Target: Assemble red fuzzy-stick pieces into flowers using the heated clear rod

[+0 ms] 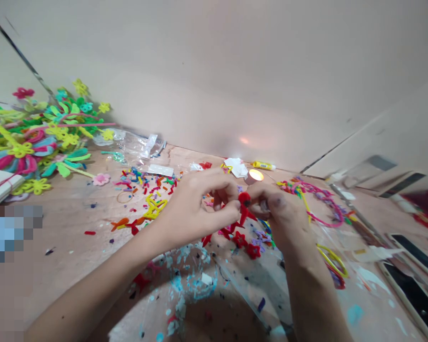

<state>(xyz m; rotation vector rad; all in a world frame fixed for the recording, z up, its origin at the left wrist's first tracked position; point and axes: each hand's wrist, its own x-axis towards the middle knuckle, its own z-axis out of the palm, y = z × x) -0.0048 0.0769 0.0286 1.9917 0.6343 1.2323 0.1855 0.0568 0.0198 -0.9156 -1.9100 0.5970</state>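
Note:
Both my hands meet above the table, pinching a small red pipe-cleaner flower (244, 204) between their fingertips. My left hand (196, 204) holds it from the left, and my right hand (278, 211) grips it from the right. Several red pipe-cleaner flowers (240, 240) trail below my fingers on a clear plastic sheet (249, 285). My fingers hide part of the flower. I cannot tell whether the trailing flowers join the one in my fingers.
A lit tea candle (255, 175) burns just beyond my hands, near a yellow glue stick (263, 165) and white tissue (236, 167). Cut pipe-cleaner bits (146, 183) are strewn on the wooden table. Pink and yellow loops (317, 204) lie right. Pipe-cleaner flowers (32, 142) are heaped far left.

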